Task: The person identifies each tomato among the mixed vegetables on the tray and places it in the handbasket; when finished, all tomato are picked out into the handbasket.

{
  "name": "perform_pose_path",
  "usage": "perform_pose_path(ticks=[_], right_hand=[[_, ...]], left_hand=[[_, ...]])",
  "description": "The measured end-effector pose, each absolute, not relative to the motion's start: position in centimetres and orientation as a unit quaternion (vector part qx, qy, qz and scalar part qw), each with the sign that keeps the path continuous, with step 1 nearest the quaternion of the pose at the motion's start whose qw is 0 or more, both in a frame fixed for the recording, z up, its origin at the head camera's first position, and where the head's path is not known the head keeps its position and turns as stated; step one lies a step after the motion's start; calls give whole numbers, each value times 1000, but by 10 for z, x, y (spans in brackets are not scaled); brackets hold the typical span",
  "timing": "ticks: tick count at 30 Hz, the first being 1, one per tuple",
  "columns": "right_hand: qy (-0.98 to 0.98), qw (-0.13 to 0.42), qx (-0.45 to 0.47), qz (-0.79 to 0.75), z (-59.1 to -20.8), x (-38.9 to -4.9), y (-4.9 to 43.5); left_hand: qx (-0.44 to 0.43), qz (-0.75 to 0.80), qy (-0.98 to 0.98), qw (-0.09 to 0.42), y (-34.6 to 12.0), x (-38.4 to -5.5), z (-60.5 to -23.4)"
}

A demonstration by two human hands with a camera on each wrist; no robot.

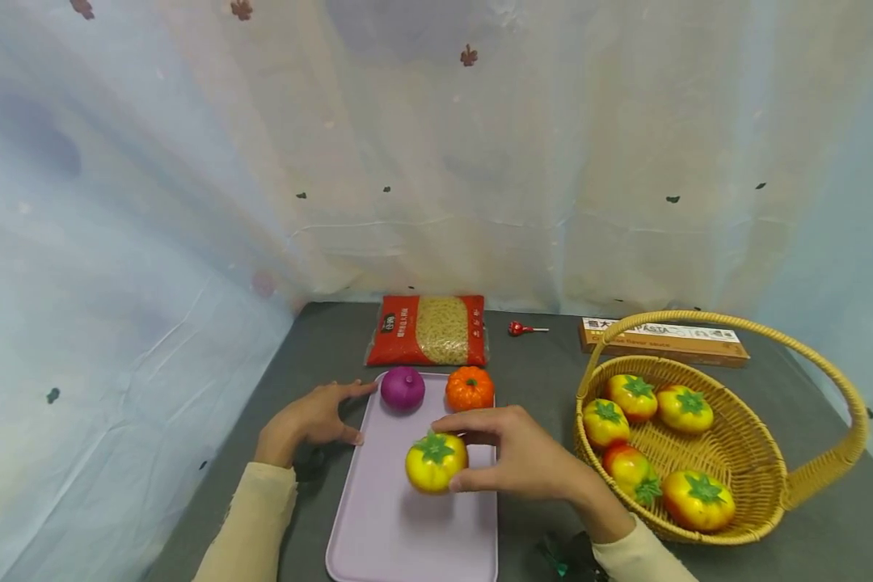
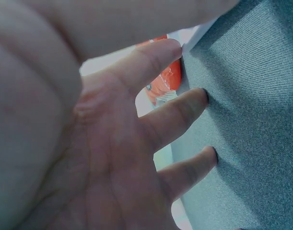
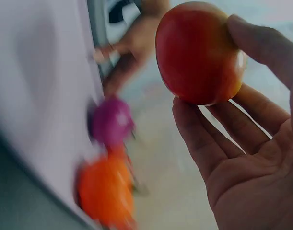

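My right hand (image 1: 527, 457) pinches a yellow toy persimmon (image 1: 435, 463) with a green leafy top, holding it over the middle of the pale lilac tray (image 1: 407, 537). In the right wrist view the persimmon (image 3: 199, 52) shows its red underside between thumb and fingertips. At the tray's left edge, my left hand (image 1: 316, 416) has its fingers spread, thumb and index finger right at the rim. A purple onion (image 1: 403, 389) and a small orange pumpkin (image 1: 470, 389) sit at the tray's far end.
A wicker basket (image 1: 767, 517) with a tall handle stands on the right, with several persimmons (image 1: 686, 409) inside. Behind the tray lies a red pasta bag (image 1: 425, 330). A lollipop (image 1: 524, 328) and a pasta box (image 1: 665, 341) lie near the back curtain.
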State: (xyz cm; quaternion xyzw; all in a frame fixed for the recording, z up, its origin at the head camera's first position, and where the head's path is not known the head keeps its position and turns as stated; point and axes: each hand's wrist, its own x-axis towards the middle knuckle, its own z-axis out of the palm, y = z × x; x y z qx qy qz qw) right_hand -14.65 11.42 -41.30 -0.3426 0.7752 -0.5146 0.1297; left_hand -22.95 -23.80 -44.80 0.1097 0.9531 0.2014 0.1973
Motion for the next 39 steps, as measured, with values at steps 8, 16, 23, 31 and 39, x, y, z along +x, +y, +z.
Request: perform_pose_path(ticks=[8, 16, 23, 31, 39], right_hand=[[821, -10, -266, -506, -397, -131, 213], [879, -88, -145, -445, -403, -104, 299], [919, -77, -51, -382, -419, -92, 338], [936, -30, 0, -351, -430, -95, 351], [961, 1, 23, -275, -432, -100, 354]], left_hand=[[108, 206, 953, 196, -239, -229, -448], [98, 210, 952, 199, -238, -228, -449], [107, 212, 951, 196, -238, -228, -448], [105, 211, 952, 196, -240, -229, -448], [102, 208, 952, 200, -239, -229, -449]])
